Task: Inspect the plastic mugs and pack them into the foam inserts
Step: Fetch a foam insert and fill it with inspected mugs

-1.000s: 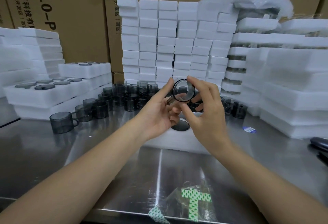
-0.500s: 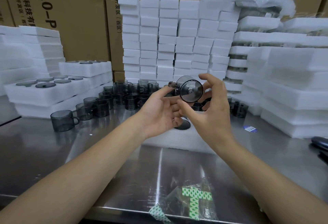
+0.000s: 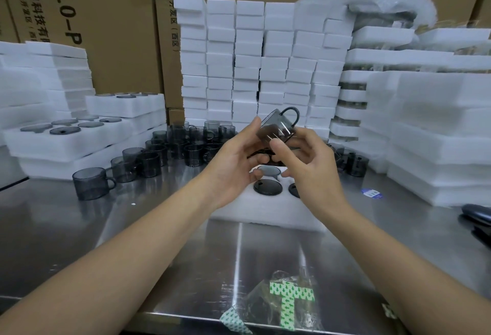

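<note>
Tilted mug (image 3: 277, 129) in grip of left hand (image 3: 233, 160) and right hand (image 3: 309, 167), over foam insert (image 3: 265, 211)

One mug (image 3: 276, 129) in two hands (image 3: 233, 167) (image 3: 310, 167); loose mugs (image 3: 170, 148) beyond a dozen (exact count unclear).
</note>
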The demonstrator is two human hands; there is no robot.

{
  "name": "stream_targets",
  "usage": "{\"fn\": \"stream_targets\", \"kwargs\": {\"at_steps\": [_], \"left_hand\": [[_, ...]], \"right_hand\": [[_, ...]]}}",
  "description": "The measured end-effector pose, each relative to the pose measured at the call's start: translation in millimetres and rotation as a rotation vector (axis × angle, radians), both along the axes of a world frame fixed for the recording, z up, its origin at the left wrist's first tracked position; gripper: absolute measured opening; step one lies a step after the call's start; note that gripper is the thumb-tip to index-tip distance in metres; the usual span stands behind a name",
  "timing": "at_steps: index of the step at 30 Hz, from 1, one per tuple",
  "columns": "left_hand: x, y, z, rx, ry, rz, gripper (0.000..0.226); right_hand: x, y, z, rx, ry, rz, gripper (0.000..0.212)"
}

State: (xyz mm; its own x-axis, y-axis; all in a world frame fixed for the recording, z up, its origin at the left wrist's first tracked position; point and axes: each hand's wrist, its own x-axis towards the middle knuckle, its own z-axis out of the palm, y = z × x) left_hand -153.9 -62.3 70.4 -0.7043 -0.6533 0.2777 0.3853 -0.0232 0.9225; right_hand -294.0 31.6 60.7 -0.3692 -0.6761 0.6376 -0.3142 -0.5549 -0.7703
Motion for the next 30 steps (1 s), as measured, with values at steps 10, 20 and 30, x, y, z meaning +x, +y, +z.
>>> {"fn": "stream_targets", "kwargs": {"at_steps": [10, 20, 30], "left_hand": [[0, -3, -5, -0.077, 0.016, 0.083, 0.055], [-2, -2, -6, -0.1, -0.021, 0.2, 0.058], [0, 0, -1, -0.291, -0.089, 0.346, 0.044]], "right_hand": [[-2, -4, 0, 0.15, -0.112, 0.107, 0.039], [-8, -7, -1, 0.176, -0.154, 0.126, 0.045], [-10, -7, 3, 0.237, -0.193, 0.195, 0.048]]}}
